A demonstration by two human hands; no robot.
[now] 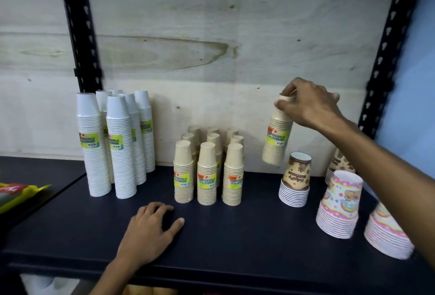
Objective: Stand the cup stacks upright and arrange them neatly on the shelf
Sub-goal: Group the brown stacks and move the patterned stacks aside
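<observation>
Two bare hands are showing in the head view. The right hand (310, 104) is gripping the top of a beige paper cup stack with a green and yellow label (277, 134), holding it slightly tilted in the air above the dark flat shelf board (235, 228), between the standing beige stacks and the brown printed birthday cup stack (295, 180). The left hand (150, 228) is resting flat on the shelf board, fingers spread and holding nothing. A cluster of upright beige labelled cup stacks (208, 169) is standing at the centre, and tall white cup stacks (115, 144) are standing at the left. Pink patterned cup stacks (339, 205) are sitting at the right, near the front edge.
</observation>
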